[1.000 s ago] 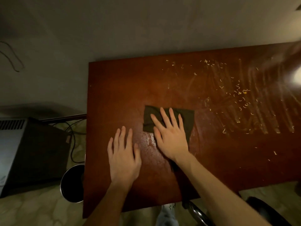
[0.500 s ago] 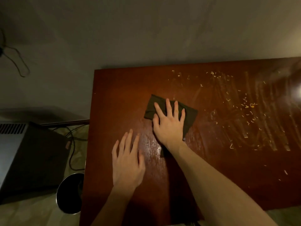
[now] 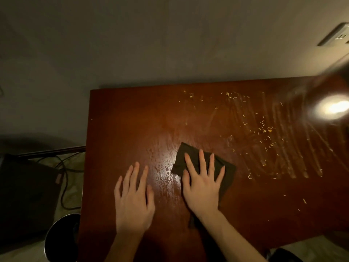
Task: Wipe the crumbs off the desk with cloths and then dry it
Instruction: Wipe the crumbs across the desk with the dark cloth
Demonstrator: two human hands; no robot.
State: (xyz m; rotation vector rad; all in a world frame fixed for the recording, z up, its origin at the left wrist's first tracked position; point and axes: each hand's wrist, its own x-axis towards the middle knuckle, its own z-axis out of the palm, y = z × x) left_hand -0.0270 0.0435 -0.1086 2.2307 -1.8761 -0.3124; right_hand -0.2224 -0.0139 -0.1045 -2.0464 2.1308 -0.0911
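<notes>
A dark folded cloth (image 3: 182,157) lies flat on the red-brown wooden desk (image 3: 122,129), near its middle. My right hand (image 3: 202,184) presses on the cloth with straight, spread fingers. My left hand (image 3: 134,201) rests flat on the bare desk, just left of the cloth and apart from it. A wet, streaky patch (image 3: 166,173) shines between the two hands. Pale crumbs (image 3: 264,133) lie scattered over the right half of the desk, among long wipe streaks.
A metal bin (image 3: 60,237) stands on the floor at the desk's front left corner. A dark box (image 3: 26,195) and cables (image 3: 68,173) lie left of the desk. A bright lamp reflection (image 3: 334,108) glares at the desk's right edge. A wall runs behind the desk.
My right hand has slid the cloth back toward me and slightly right after pushing it away. My left hand stays flat on the desk.
</notes>
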